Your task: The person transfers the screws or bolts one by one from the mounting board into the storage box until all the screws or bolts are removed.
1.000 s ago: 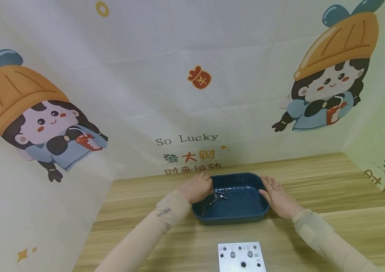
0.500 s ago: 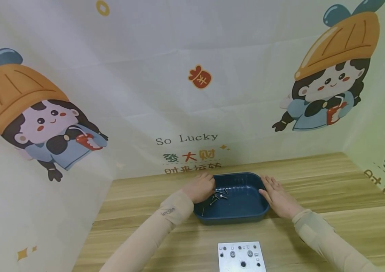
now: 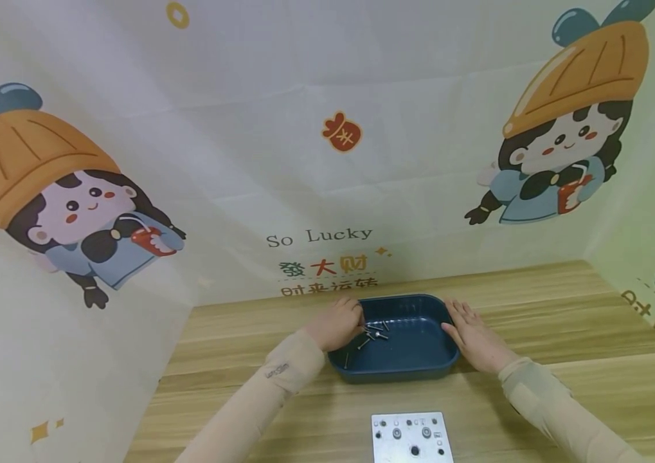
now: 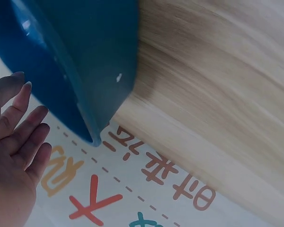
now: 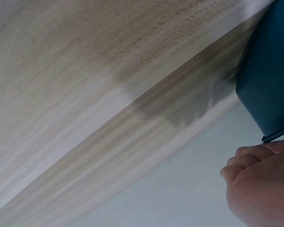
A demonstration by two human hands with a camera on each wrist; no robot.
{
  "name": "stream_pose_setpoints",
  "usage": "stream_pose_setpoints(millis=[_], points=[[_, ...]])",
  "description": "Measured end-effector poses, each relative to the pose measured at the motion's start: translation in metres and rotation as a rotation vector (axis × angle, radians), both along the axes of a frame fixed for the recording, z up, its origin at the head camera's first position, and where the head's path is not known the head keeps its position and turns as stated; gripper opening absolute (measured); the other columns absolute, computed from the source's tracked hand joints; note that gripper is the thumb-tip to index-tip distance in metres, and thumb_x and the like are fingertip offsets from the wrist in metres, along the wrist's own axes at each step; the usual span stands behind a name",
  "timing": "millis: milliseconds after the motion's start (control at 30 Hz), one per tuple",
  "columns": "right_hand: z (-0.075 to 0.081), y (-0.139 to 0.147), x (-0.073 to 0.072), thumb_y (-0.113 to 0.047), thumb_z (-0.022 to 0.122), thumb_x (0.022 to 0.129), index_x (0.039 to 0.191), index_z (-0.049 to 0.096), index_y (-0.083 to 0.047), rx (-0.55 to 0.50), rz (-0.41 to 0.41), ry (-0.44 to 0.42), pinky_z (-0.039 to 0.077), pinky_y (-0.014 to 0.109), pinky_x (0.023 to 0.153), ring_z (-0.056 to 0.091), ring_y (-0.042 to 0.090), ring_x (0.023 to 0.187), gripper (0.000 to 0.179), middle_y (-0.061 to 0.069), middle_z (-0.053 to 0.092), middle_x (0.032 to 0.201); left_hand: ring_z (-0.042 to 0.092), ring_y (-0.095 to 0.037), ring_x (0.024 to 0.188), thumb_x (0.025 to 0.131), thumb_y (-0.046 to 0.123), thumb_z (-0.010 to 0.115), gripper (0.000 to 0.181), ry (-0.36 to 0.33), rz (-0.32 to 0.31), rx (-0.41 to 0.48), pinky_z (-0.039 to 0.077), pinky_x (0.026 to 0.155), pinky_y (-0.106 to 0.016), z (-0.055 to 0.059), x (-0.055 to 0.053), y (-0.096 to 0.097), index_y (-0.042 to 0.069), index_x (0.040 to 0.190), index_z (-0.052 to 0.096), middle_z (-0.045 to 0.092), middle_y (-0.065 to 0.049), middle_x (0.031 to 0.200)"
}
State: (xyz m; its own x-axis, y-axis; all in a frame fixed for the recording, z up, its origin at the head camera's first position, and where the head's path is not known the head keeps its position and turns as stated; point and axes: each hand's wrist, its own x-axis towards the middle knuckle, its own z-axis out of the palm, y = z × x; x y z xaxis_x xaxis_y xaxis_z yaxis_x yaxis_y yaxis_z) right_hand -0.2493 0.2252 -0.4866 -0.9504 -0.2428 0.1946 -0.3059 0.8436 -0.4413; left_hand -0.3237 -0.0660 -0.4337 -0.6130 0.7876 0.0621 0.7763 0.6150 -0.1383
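A dark blue rectangular tray (image 3: 402, 372) sits on the wooden table. Several thin metal screws (image 3: 381, 335) lie loose in its left half. My left hand (image 3: 335, 323) reaches over the tray's left rim, fingertips close to the screws. In the left wrist view, the left hand (image 4: 14, 151) has loosely bent fingers, with thumb and index tips near each other; I see nothing between them. My right hand (image 3: 477, 337) rests against the tray's right side, fingers extended along the rim and thumb at the edge. Only part of the right hand (image 5: 262, 182) shows in the right wrist view.
A silvery metal plate (image 3: 411, 440) with several holes and fittings lies in front of the tray, cut off by the frame's lower edge. A printed cloth backdrop (image 3: 234, 257) stands behind the wooden table (image 3: 564, 321) and along both sides.
My left hand shifts slightly right over the screws, then slightly back left. My right hand and the tray stay where they are.
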Motion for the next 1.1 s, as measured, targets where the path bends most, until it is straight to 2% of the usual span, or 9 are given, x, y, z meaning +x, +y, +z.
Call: stream_pose_setpoints(millis=[167, 333, 600, 733, 833, 1000, 1100], points=[[0.0, 0.0, 0.0, -0.022, 0.043, 0.106, 0.145, 0.03, 0.017, 0.001, 0.0, -0.006, 0.026, 0.067, 0.111, 0.026, 0.057, 0.139, 0.056, 0.041, 0.031, 0.147, 0.056, -0.023, 0.105, 0.098, 0.021, 0.062, 0.012, -0.03, 0.025, 0.088, 0.047, 0.098, -0.037, 0.004, 0.004, -0.004, 0.009, 0.099, 0.064, 0.061, -0.005, 0.102], [0.001, -0.001, 0.0, -0.023, 0.042, 0.106, 0.144, 0.03, 0.017, 0.001, 0.001, -0.012, 0.026, 0.066, 0.112, 0.025, 0.056, 0.14, 0.056, 0.041, 0.03, 0.148, 0.056, -0.024, 0.105, 0.098, 0.022, 0.062, 0.014, -0.001, 0.012, 0.126, 0.047, 0.098, -0.037, 0.007, 0.008, -0.009, 0.009, 0.1, 0.063, 0.061, -0.006, 0.104], [0.002, -0.001, -0.001, -0.022, 0.042, 0.106, 0.145, 0.03, 0.017, -0.002, 0.003, -0.013, 0.025, 0.065, 0.113, 0.025, 0.056, 0.14, 0.056, 0.041, 0.03, 0.148, 0.055, -0.029, 0.114, 0.095, 0.017, 0.065, 0.011, -0.029, 0.016, 0.192, 0.045, 0.104, -0.04, 0.003, 0.012, -0.016, 0.006, 0.098, 0.064, 0.062, -0.013, 0.115], [0.002, -0.001, -0.001, -0.022, 0.042, 0.106, 0.145, 0.029, 0.017, -0.004, 0.01, -0.01, 0.024, 0.065, 0.113, 0.025, 0.056, 0.14, 0.056, 0.041, 0.03, 0.148, 0.056, -0.029, 0.116, 0.096, 0.019, 0.064, 0.015, -0.045, 0.045, 0.222, 0.046, 0.104, -0.039, 0.002, 0.013, -0.021, 0.004, 0.1, 0.064, 0.062, -0.014, 0.117], [0.002, 0.0, -0.001, -0.023, 0.041, 0.107, 0.146, 0.028, 0.016, -0.017, 0.015, -0.012, 0.023, 0.066, 0.114, 0.024, 0.056, 0.14, 0.057, 0.041, 0.029, 0.148, 0.057, -0.03, 0.114, 0.097, 0.02, 0.064, 0.019, -0.032, 0.079, 0.26, 0.046, 0.103, -0.039, 0.002, 0.015, -0.023, 0.002, 0.104, 0.064, 0.062, -0.014, 0.116], [0.003, 0.004, -0.001, -0.026, 0.036, 0.108, 0.147, 0.025, 0.016, -0.053, 0.014, -0.04, 0.019, 0.067, 0.114, 0.019, 0.057, 0.142, 0.058, 0.041, 0.025, 0.15, 0.056, -0.032, 0.115, 0.097, 0.02, 0.063, 0.024, 0.026, 0.128, 0.32, 0.045, 0.103, -0.042, 0.008, 0.019, -0.028, -0.001, 0.109, 0.062, 0.061, -0.017, 0.119], [0.004, 0.006, -0.001, -0.028, 0.034, 0.109, 0.148, 0.025, 0.016, -0.074, 0.011, -0.049, 0.017, 0.068, 0.114, 0.016, 0.057, 0.142, 0.059, 0.041, 0.023, 0.151, 0.054, -0.036, 0.117, 0.097, 0.018, 0.063, 0.024, 0.034, 0.144, 0.381, 0.043, 0.105, -0.045, 0.014, 0.023, -0.032, -0.002, 0.109, 0.061, 0.059, -0.021, 0.121]])
